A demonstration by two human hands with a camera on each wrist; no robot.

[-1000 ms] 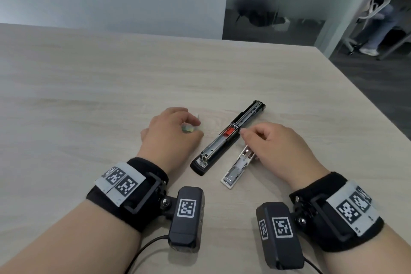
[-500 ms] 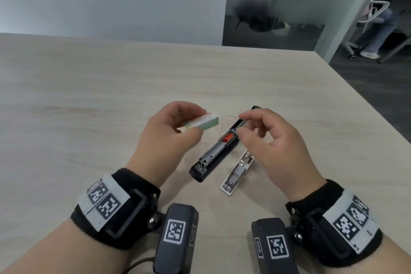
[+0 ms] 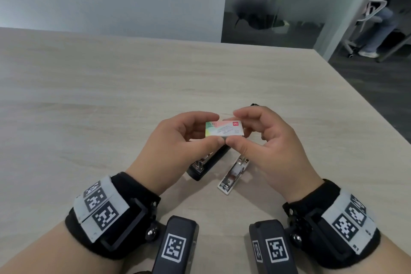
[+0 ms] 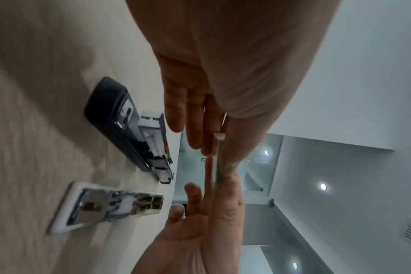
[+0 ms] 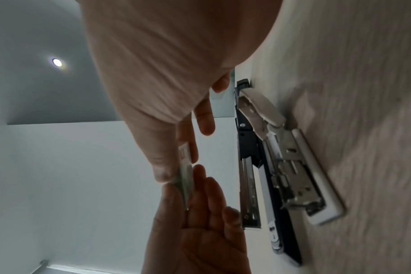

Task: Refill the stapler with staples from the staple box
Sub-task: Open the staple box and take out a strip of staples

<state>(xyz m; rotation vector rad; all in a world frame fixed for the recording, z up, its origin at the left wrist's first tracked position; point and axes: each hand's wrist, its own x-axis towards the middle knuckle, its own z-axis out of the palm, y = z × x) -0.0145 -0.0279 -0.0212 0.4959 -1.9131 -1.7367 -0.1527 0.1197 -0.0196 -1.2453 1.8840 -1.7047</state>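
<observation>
A small white staple box (image 3: 224,131) with a pastel print is held flat above the table between both hands. My left hand (image 3: 178,140) pinches its left end with thumb and fingers. My right hand (image 3: 262,140) pinches its right end, thumb at the near edge. In the wrist views the staple box (image 4: 215,157) (image 5: 184,178) shows edge-on between the fingertips. Below the hands the stapler lies opened flat on the table: its black base with the metal staple channel (image 3: 208,162) (image 4: 129,128) (image 5: 251,185) and its white top cover (image 3: 233,173) (image 4: 106,205) (image 5: 300,176) beside it.
The light wooden table (image 3: 111,95) stretches far to the left and back. Its right edge (image 3: 364,104) runs diagonally past my right hand, with dark floor beyond. A person sits on a chair (image 3: 375,29) behind a glass partition at the far right.
My left hand lifted the staple box off the table and turned it label up. My right hand left the stapler and came up to pinch the box's other end.
</observation>
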